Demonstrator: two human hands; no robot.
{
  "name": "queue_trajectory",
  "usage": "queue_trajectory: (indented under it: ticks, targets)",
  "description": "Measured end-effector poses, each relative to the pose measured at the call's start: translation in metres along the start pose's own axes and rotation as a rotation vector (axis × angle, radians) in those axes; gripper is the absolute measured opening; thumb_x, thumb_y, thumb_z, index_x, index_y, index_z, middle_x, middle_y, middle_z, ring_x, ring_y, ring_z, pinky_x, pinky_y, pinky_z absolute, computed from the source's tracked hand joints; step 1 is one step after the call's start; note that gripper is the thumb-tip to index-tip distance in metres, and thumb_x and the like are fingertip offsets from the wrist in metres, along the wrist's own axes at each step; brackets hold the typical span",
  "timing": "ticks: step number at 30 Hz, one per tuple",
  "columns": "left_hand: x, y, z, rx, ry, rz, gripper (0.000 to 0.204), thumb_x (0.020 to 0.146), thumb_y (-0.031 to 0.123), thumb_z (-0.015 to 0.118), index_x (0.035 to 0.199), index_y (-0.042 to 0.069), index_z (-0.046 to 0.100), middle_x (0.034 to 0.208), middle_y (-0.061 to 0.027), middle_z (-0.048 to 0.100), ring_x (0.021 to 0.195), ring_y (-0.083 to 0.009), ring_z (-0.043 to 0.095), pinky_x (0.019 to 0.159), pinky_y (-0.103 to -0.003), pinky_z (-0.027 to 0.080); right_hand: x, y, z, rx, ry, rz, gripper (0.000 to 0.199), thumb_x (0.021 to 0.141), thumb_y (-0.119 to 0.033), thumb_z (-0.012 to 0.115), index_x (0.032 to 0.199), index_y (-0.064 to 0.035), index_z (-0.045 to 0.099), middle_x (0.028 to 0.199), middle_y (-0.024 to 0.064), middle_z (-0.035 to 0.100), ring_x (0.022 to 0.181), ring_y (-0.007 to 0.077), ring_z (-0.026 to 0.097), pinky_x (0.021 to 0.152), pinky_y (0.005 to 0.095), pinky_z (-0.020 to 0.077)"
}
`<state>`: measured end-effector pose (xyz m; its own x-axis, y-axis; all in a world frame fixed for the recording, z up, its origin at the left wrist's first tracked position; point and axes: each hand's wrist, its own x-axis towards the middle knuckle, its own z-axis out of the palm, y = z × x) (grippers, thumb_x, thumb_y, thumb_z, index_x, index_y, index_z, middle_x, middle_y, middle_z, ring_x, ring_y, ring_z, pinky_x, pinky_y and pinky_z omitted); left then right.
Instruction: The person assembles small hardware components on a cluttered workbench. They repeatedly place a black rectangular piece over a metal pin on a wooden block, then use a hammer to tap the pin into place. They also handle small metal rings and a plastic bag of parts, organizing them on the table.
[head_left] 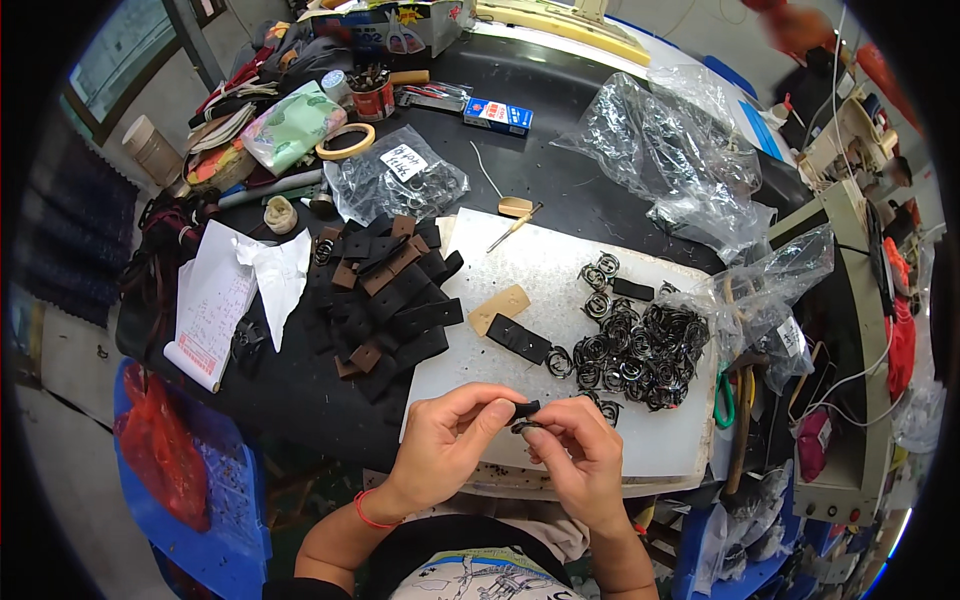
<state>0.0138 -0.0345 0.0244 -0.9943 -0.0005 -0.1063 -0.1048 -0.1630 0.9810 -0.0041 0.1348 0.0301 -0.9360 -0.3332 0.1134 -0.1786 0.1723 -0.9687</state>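
My left hand (452,437) and my right hand (578,452) meet over the front edge of a white cutting board (560,275). Together they pinch a small black leather strap piece (525,408) with a dark metal ring under it. Ahead on the board lies a black strap (518,338) with a ring at its end. A heap of dark metal buckle rings (640,345) sits to the right of it. To the left lies a pile of black and brown leather strips (385,290). A tan leather scrap (499,306) rests between them.
Clear plastic bags (665,140) of rings lie at the back right, a smaller bag (398,178) at the back. White paper sheets (225,295) hang off the left edge. A tape roll (346,141), a red can (374,100), an awl (514,226) and a blue box (497,115) sit behind.
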Motion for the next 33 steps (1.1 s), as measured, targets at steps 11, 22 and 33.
queue_trajectory:
  ticks: [11, 22, 33]
  targets:
    - [0.0, -0.012, 0.001, -0.264, -0.078, -0.005, 0.026, 0.091, 0.0, 0.061, 0.117, -0.003, 0.059, 0.1, -0.0096, 0.066, 0.093, -0.0128, 0.063, 0.088, -0.027, 0.052, 0.003, -0.002, 0.004, -0.156, 0.107, -0.052, 0.026, 0.083, 0.002, 0.068, 0.106, 0.0013, 0.058, 0.092, 0.008, 0.057, 0.071, 0.0114, 0.057, 0.061, 0.024, 0.0487]
    - [-0.004, -0.018, 0.008, -0.229, -0.237, 0.179, 0.029, 0.096, 0.004, 0.055, 0.124, -0.004, 0.056, 0.123, -0.0149, 0.056, 0.111, -0.0182, 0.056, 0.095, -0.029, 0.045, 0.001, -0.006, -0.012, -0.001, 0.154, -0.116, 0.023, 0.079, 0.004, 0.074, 0.097, -0.0008, 0.061, 0.092, 0.0069, 0.057, 0.069, 0.0097, 0.055, 0.06, 0.0223, 0.0464]
    - [-0.007, -0.007, 0.009, -0.188, -0.159, 0.013, 0.03, 0.097, 0.002, 0.05, 0.124, -0.008, 0.056, 0.115, -0.0117, 0.064, 0.105, -0.0146, 0.059, 0.094, -0.029, 0.046, -0.01, 0.0, -0.004, 0.013, 0.172, 0.013, 0.021, 0.078, 0.003, 0.075, 0.096, 0.0007, 0.063, 0.092, 0.0099, 0.059, 0.073, 0.0126, 0.061, 0.064, 0.024, 0.0522]
